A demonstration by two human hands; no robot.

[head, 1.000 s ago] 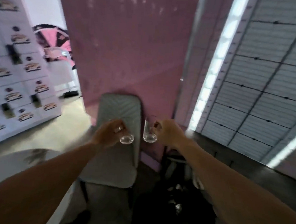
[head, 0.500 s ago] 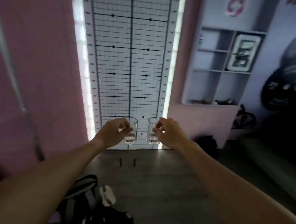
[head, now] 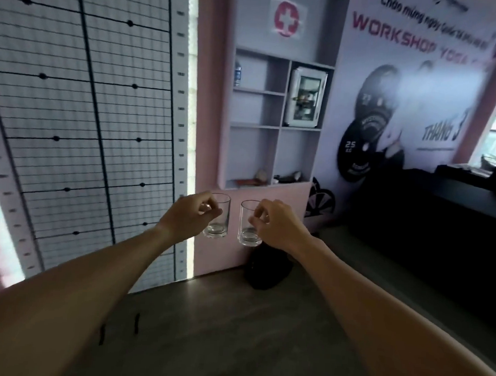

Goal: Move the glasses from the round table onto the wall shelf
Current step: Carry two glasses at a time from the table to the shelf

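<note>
My left hand (head: 187, 217) pinches the rim of a clear empty glass (head: 219, 224) and holds it upright in the air. A second clear glass (head: 247, 227) hangs upright beside it, gripped at the rim by my right hand (head: 278, 226). The two glasses are a small gap apart, in front of the pink wall. Above and just behind them hangs the grey wall shelf (head: 280, 127) with several open compartments. The round table is out of view.
The shelf holds a white first-aid box (head: 306, 96), a small bottle (head: 237, 72) and small items on its bottom level. A black bag (head: 267, 270) sits on the floor under the glasses. A dark counter (head: 445, 207) runs along the right. A lined chart panel (head: 84, 117) fills the left wall.
The view has swung right from the chair and pink wall, past the chart panel, to the wall shelf, which is now closer. Both hands keep their glasses.
</note>
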